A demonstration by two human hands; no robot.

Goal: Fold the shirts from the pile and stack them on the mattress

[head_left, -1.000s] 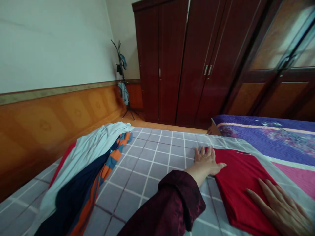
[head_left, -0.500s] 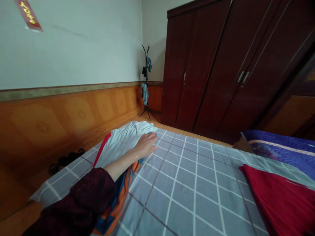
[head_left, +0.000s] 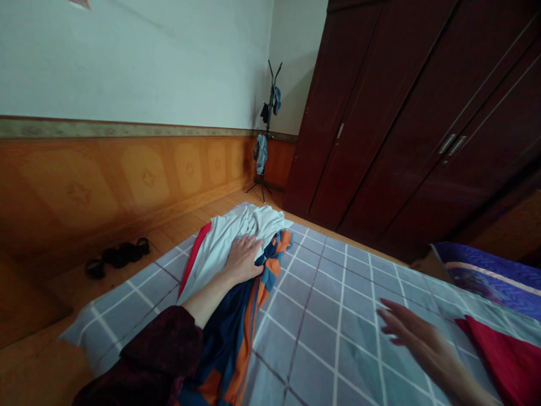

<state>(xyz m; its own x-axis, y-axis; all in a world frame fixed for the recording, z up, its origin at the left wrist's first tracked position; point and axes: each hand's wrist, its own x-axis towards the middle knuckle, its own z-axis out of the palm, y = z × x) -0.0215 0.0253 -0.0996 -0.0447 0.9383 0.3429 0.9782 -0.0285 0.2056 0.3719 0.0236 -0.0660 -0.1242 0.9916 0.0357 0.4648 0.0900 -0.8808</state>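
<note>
My left hand [head_left: 244, 260] lies on two garments at the bed's left side, its fingers stretched over the white cloth. Under and left of it is a white garment [head_left: 220, 242] with a red edge, rumpled at its far end. Along its right lies a navy and orange garment [head_left: 230, 332], beside my thumb and partly hidden by my forearm. My right hand [head_left: 416, 332] hovers over the bed at the right, fingers apart, holding nothing. A red garment [head_left: 507, 349] lies on the bed to the right of it.
The bed has a grey checked sheet [head_left: 321, 304]. Dark shoes [head_left: 120, 255] stand on the floor at the left. Beyond the bed are a black coat rack [head_left: 269, 118] and a dark red wardrobe [head_left: 359, 113]. A purple quilted thing [head_left: 490, 276] lies at the far right.
My left hand has drawn back towards me, and more of the navy and orange garment shows. My right hand has come into view. The camera has turned slightly left and tilted.
</note>
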